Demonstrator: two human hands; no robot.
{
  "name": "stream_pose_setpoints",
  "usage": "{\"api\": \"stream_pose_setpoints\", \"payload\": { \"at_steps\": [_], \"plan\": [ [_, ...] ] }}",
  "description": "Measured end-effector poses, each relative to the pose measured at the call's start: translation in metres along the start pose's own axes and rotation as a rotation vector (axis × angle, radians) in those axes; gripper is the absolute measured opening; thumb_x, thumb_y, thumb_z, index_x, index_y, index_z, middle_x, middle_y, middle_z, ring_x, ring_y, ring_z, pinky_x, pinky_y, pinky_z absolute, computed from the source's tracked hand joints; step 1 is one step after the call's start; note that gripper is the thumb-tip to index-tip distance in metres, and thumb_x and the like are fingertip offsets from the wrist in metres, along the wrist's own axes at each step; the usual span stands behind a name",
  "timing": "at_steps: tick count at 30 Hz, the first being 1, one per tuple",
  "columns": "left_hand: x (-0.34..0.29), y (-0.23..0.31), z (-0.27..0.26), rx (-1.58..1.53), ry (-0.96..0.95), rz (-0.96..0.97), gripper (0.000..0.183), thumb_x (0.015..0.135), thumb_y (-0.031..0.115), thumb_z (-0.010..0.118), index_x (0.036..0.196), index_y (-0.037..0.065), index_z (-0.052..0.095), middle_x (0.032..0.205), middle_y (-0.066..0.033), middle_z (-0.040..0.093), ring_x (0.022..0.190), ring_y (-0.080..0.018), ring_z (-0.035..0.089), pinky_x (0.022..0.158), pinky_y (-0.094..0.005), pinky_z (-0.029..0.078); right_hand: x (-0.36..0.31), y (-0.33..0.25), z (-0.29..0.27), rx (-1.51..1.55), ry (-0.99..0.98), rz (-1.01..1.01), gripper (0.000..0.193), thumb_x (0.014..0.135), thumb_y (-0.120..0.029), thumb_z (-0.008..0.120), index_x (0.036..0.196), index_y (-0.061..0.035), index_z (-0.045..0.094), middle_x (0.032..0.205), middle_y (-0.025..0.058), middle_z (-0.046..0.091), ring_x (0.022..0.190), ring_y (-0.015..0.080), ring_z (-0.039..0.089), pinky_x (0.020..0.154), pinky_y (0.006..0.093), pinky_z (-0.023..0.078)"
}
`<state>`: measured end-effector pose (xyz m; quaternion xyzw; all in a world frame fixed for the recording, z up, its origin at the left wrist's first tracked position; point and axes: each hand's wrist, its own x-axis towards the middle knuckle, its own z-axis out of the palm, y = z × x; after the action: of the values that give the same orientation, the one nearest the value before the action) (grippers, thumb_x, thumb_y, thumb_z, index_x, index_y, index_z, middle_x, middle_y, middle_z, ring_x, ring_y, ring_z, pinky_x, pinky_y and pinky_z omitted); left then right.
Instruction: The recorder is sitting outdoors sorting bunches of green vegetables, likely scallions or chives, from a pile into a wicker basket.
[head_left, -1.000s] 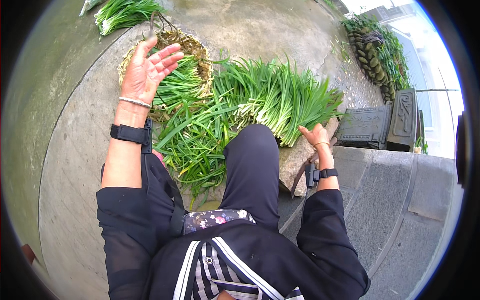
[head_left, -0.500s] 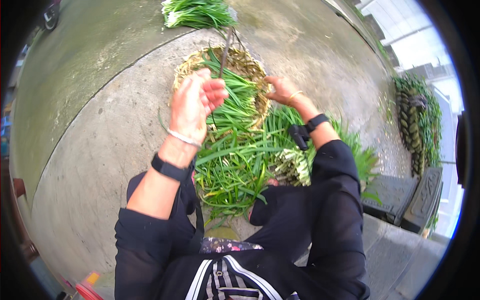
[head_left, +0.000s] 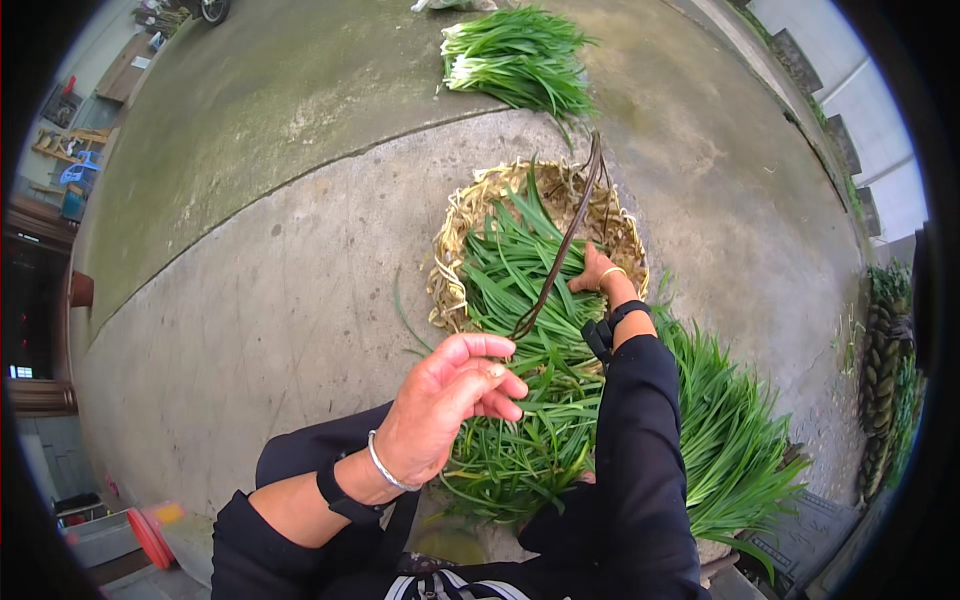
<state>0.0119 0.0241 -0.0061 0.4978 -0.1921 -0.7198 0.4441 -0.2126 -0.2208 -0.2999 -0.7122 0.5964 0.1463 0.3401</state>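
Note:
In a round woven basket (head_left: 455,215) lies a heap of garlic chives (head_left: 510,270), long flat green leaves. My right hand (head_left: 597,272) is inside the basket's right side, thumb and fingers closed around some of the leaves; the fingertips are partly hidden. A thin dark handle (head_left: 562,240) arches over the basket toward me. Near its lower end hovers my left hand (head_left: 455,400), palm turned inward, fingers loosely bent and apart, with nothing in it. Below the basket, between my legs, loose green leaves (head_left: 520,450) are piled on the ground.
Right of my right arm lies a large bundle of chives (head_left: 735,420). Another bundle (head_left: 520,60) with white stems rests beyond the basket. Concrete ground (head_left: 300,260) stretches to the left. At far right stands a braided, leafy post (head_left: 885,370); a red round object (head_left: 150,540) is at lower left.
My right hand has moved from the basket's rim into the chives. My left hand has drawn back toward me, off the basket. The view has shifted, so the basket sits lower and further right.

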Motion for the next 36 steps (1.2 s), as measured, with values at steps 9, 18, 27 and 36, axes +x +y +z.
{"api": "stream_pose_setpoints", "payload": {
  "at_steps": [9, 18, 27, 36],
  "plan": [
    [0.004, 0.011, 0.006, 0.022, -0.023, 0.02, 0.024, 0.091, 0.017, 0.049, 0.112, 0.005, 0.051, 0.089, -0.0094, 0.061, 0.076, -0.0162, 0.06, 0.071, -0.0277, 0.048, -0.064, -0.071, 0.025, -0.389, -0.023, -0.212, 0.084, 0.053, -0.041, 0.082, 0.125, -0.0162, 0.047, 0.117, 0.0196, 0.054, 0.113, 0.0333, 0.05, 0.089, 0.0528, 0.042],
    [0.003, 0.0, 0.012, 0.003, -0.093, 0.012, 0.023, 0.09, 0.013, 0.05, 0.111, 0.004, 0.052, 0.09, -0.0086, 0.061, 0.075, -0.0151, 0.062, 0.073, -0.0286, 0.051, -0.059, -0.038, 0.03, -0.104, -0.166, -0.26, 0.091, 0.044, -0.038, 0.087, 0.117, 0.0006, 0.048, 0.11, 0.0209, 0.06, 0.104, 0.0337, 0.057, 0.088, 0.0391, 0.046],
    [0.004, -0.011, 0.012, 0.044, -0.139, 0.006, 0.023, 0.091, 0.014, 0.05, 0.112, 0.004, 0.05, 0.088, -0.0075, 0.061, 0.073, -0.0133, 0.061, 0.071, -0.0264, 0.05, -0.066, -0.056, 0.039, -0.265, -0.194, -0.194, 0.089, 0.041, -0.032, 0.085, 0.117, -0.001, 0.049, 0.109, 0.0211, 0.06, 0.104, 0.0333, 0.057, 0.089, 0.0366, 0.046],
    [0.016, -0.001, 0.02, 0.011, -0.12, 0.103, 0.02, 0.089, 0.014, 0.052, 0.107, 0.005, 0.052, 0.084, -0.0075, 0.063, 0.067, -0.0133, 0.062, 0.066, -0.0269, 0.051, -0.106, -0.031, -0.058, 0.087, 0.284, -0.338, 0.071, 0.044, -0.023, 0.081, 0.109, -0.0084, 0.057, 0.095, 0.019, 0.064, 0.091, 0.0325, 0.061, 0.082, 0.0378, 0.049]
  ]
}}
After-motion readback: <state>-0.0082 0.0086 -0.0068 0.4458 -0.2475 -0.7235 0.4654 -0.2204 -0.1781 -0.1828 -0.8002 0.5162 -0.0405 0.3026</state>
